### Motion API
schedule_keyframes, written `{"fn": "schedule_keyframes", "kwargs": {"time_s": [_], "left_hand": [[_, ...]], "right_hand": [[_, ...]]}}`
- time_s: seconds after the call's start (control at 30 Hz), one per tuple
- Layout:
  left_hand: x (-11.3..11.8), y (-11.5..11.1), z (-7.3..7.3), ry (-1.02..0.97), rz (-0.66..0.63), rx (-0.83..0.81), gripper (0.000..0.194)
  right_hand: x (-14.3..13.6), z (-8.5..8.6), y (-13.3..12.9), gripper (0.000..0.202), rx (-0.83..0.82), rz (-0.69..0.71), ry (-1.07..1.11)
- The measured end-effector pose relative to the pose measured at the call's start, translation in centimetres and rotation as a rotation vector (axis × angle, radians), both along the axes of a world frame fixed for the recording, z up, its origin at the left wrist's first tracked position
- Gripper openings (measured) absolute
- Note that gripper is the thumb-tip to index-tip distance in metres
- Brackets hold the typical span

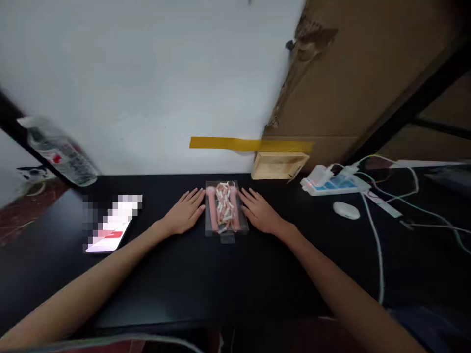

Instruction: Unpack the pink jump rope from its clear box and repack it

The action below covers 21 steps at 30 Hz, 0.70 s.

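A beaded jump rope with two pink handles and pink and white segments lies inside a clear plastic package. The package rests flat on the black table, with its hang tab towards me. My left hand lies palm down along its left side, fingers stretched out and nothing held. On the opposite side my right hand is also flat and open, fingertips close to the package's right edge. Whether the fingertips touch the plastic, I cannot tell.
On the black table, a lit phone lies left. A plastic bottle leans at the far left. Behind my right hand stands a wooden box. Farther right are a power strip, cables and a white case.
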<state>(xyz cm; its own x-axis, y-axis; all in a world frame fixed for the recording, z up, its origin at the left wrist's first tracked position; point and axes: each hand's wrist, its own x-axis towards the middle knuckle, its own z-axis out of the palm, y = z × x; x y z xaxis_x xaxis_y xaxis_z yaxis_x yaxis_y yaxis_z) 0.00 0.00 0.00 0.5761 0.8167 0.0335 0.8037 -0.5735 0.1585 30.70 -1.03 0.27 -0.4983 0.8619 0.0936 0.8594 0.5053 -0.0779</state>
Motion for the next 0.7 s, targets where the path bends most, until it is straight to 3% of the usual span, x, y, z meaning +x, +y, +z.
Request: {"fn": "schedule_keyframes", "kwargs": {"time_s": [0.33, 0.7], "left_hand": [[-0.25, 0.39, -0.83, -0.013, -0.045, 0.113, 0.063], [-0.33, 0.49, -0.76, -0.003, -0.062, 0.109, 0.062]], "right_hand": [[0.05, -0.54, 0.13, 0.059, 0.023, -0.030, -0.024], [0.23, -0.61, 0.28, 0.063, -0.007, -0.033, 0.009]]}}
